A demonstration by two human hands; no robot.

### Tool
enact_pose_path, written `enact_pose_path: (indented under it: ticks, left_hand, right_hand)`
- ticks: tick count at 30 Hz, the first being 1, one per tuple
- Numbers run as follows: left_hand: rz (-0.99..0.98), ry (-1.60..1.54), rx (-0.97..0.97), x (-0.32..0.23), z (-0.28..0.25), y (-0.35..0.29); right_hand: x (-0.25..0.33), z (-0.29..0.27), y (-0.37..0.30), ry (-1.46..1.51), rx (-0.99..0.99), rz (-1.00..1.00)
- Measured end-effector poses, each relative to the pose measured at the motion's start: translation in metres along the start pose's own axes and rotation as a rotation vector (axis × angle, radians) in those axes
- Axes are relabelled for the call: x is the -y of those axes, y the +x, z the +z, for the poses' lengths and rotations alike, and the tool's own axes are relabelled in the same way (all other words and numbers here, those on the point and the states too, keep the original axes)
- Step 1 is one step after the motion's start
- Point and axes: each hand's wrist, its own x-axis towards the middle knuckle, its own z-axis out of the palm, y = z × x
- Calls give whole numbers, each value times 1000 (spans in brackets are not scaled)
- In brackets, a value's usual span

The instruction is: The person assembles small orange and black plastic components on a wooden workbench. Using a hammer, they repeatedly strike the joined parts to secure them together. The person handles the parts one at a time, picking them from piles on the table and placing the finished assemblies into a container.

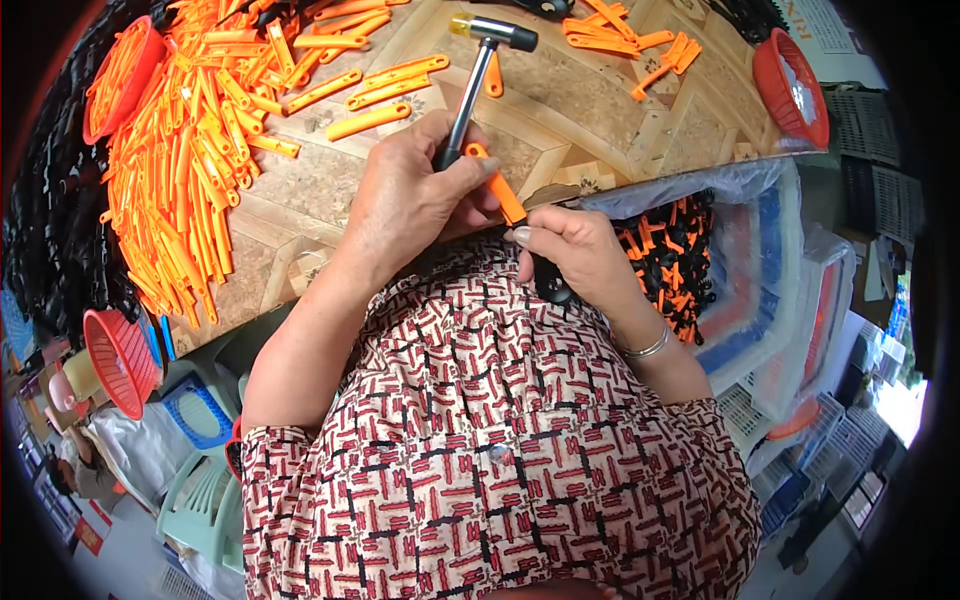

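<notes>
Orange handle [507, 197] slants toward your right hand [578, 250], pinching its near end; left hand [410, 185] clutches it and the mallet [472, 95].

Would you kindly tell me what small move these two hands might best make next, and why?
Perhaps press the orange handle and black part together: the left hand holds the handle along with a hammer, while the right hand pinches near where orange meets black. Whether they're fully seated is hidden.
</notes>
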Motion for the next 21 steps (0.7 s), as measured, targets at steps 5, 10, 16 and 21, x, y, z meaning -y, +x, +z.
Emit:
enact_pose_path:
  ticks: [5,10,16,21]
  left_hand:
    - [-18,16,1,5,2,3]
    - [53,82,-55,14,6,2]
    - [119,171,-112,15,12,-1]
    - [155,223,-150,14,15,-3]
  right_hand:
    - [1,0,1,71,6,-6]
    - [3,-1,1,-1,4,-10]
    - [4,5,1,124,-27,25]
    - [12,5,1,-2,-69,36]
